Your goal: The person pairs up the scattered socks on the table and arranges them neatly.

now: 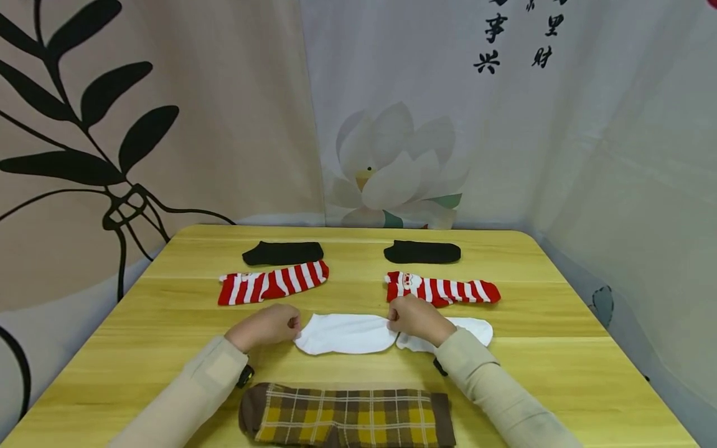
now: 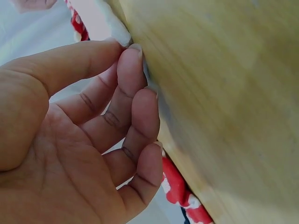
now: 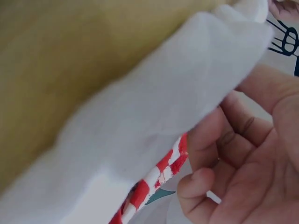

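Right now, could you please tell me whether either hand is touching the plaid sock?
No, the left hand and right hand are at a white sock, clear of the plaid sock.

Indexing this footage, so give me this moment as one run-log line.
left hand: pinches left white sock; right hand: at that sock's right end; plaid sock: nearest camera; striped socks: farther; black socks: farthest

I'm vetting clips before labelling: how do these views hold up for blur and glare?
Head: fairly evenly lit, the striped socks showing clear bands; left wrist: tabletop grain looks smeared, the left hand clearer; right wrist: soft overall, the foreground white sock glaring near the bottom edge.
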Demonstrator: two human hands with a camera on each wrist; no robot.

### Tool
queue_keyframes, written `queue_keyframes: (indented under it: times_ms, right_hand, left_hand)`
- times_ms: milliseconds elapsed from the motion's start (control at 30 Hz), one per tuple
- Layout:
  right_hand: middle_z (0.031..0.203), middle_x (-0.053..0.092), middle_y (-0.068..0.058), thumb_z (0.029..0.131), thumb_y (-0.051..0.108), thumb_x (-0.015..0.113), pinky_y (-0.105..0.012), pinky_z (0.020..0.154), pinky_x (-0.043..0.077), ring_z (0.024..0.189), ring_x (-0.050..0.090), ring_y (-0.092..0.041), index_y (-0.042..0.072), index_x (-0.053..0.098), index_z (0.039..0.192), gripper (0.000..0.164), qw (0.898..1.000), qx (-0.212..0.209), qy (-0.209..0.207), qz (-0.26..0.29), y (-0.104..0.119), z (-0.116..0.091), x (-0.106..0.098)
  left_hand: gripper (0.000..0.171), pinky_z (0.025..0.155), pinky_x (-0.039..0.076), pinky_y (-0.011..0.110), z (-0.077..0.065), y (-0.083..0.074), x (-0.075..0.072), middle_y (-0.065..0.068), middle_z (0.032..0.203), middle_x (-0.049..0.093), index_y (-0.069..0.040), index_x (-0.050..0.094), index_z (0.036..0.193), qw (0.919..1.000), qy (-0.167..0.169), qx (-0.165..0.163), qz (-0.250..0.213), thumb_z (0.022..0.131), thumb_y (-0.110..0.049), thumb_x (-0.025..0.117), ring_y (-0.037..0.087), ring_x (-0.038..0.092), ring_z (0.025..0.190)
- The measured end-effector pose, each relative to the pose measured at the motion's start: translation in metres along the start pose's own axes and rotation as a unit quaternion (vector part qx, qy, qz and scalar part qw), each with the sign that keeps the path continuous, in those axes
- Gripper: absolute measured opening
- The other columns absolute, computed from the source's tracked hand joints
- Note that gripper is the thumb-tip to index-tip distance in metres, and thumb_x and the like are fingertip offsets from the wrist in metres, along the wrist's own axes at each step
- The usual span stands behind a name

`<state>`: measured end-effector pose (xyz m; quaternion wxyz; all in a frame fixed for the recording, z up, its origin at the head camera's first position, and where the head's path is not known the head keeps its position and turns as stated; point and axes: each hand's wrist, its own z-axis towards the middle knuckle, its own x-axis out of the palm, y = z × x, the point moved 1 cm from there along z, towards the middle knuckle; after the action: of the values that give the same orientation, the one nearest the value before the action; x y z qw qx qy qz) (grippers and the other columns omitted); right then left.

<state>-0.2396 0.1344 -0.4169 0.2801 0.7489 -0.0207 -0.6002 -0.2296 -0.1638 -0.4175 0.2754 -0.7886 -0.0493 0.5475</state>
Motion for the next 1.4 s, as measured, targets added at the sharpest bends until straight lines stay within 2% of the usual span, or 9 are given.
queue_keyframes:
  times_ms: [100, 233, 400, 533, 767, 967, 1100, 1200, 1400]
  right_hand:
    - [0.069, 0.06, 0.005, 0.085, 0.014, 0.073, -0.027, 0.055, 0.041, 0.058, 0.053, -0.01, 0.014, 0.066, 0.076, 0.011, 1.0, -0.009, -0.011, -0.015, 0.001, -0.002, 0.0]
    - [0.077, 0.065, 0.004, 0.085, 0.016, 0.073, -0.027, 0.056, 0.044, 0.061, 0.054, -0.009, 0.013, 0.07, 0.088, 0.005, 0.999, -0.031, -0.021, -0.029, -0.001, -0.003, 0.001]
    - [0.083, 0.068, 0.002, 0.085, 0.015, 0.072, -0.026, 0.061, 0.046, 0.066, 0.055, -0.007, 0.011, 0.07, 0.105, 0.02, 0.997, -0.059, -0.042, -0.021, -0.005, -0.009, -0.005]
    - [0.085, 0.067, 0.002, 0.085, 0.014, 0.072, -0.024, 0.062, 0.046, 0.069, 0.055, -0.008, 0.011, 0.069, 0.107, 0.022, 0.996, -0.069, -0.057, -0.012, -0.011, -0.018, -0.015]
    - [0.081, 0.065, 0.004, 0.085, 0.012, 0.072, -0.023, 0.062, 0.046, 0.07, 0.054, -0.008, 0.008, 0.071, 0.103, 0.019, 0.995, -0.066, -0.079, -0.013, -0.025, -0.039, -0.033]
    - [0.081, 0.065, 0.003, 0.085, 0.011, 0.072, -0.022, 0.061, 0.045, 0.07, 0.053, -0.007, 0.006, 0.071, 0.103, 0.018, 0.995, -0.059, -0.084, -0.017, -0.042, -0.056, -0.041]
    - [0.083, 0.065, 0.002, 0.086, 0.012, 0.071, -0.023, 0.061, 0.046, 0.07, 0.054, -0.009, 0.006, 0.07, 0.103, 0.018, 0.995, -0.05, -0.087, -0.014, -0.055, -0.067, -0.048]
    - [0.082, 0.065, 0.001, 0.087, 0.012, 0.07, -0.024, 0.061, 0.046, 0.07, 0.054, -0.01, 0.005, 0.07, 0.102, 0.017, 0.994, -0.05, -0.092, -0.007, -0.064, -0.075, -0.055]
    - [0.083, 0.065, -0.001, 0.089, 0.013, 0.068, -0.024, 0.061, 0.046, 0.072, 0.055, -0.012, 0.003, 0.07, 0.101, 0.016, 0.995, -0.026, -0.097, -0.001, -0.082, -0.086, -0.066]
  left_hand:
    - [0.017, 0.06, 0.036, 0.028, -0.001, -0.003, -0.001, 0.0, 0.067, 0.05, -0.011, 0.058, 0.075, 0.9999, -0.003, 0.0, 0.01, 0.088, -0.012, 0.067, 0.014, 0.043, 0.061]
    - [0.019, 0.059, 0.036, 0.028, -0.003, -0.007, -0.001, 0.0, 0.066, 0.05, -0.012, 0.056, 0.073, 0.9996, -0.013, 0.001, 0.025, 0.087, -0.012, 0.068, 0.014, 0.042, 0.059]
    - [0.022, 0.075, 0.037, 0.041, -0.004, -0.015, -0.001, 0.0, 0.062, 0.049, -0.013, 0.055, 0.069, 0.9972, -0.031, 0.004, 0.069, 0.086, -0.012, 0.069, 0.016, 0.043, 0.059]
    - [0.022, 0.081, 0.036, 0.048, -0.003, -0.02, 0.001, -0.001, 0.061, 0.049, -0.013, 0.055, 0.068, 0.9932, -0.041, 0.016, 0.108, 0.086, -0.01, 0.068, 0.016, 0.045, 0.06]
    - [0.026, 0.072, 0.034, 0.042, -0.002, -0.022, 0.003, -0.003, 0.06, 0.047, -0.015, 0.052, 0.066, 0.9847, -0.06, 0.032, 0.16, 0.085, -0.009, 0.068, 0.014, 0.043, 0.06]
    - [0.018, 0.065, 0.037, 0.034, -0.006, -0.029, -0.01, -0.005, 0.062, 0.052, -0.015, 0.057, 0.071, 0.9811, -0.099, 0.045, 0.16, 0.085, -0.013, 0.069, 0.013, 0.046, 0.059]
    - [0.012, 0.057, 0.039, 0.028, -0.006, -0.045, -0.019, -0.007, 0.064, 0.057, -0.016, 0.062, 0.076, 0.9819, -0.117, 0.068, 0.132, 0.087, -0.017, 0.067, 0.011, 0.048, 0.058]
    - [0.01, 0.054, 0.041, 0.026, -0.005, -0.065, -0.022, -0.008, 0.066, 0.059, -0.017, 0.064, 0.08, 0.9836, -0.115, 0.086, 0.109, 0.088, -0.02, 0.068, 0.01, 0.049, 0.057]
    - [0.009, 0.057, 0.042, 0.026, 0.002, -0.103, -0.021, -0.009, 0.07, 0.062, -0.018, 0.067, 0.082, 0.9807, -0.107, 0.128, 0.102, 0.088, -0.025, 0.069, 0.008, 0.051, 0.06]
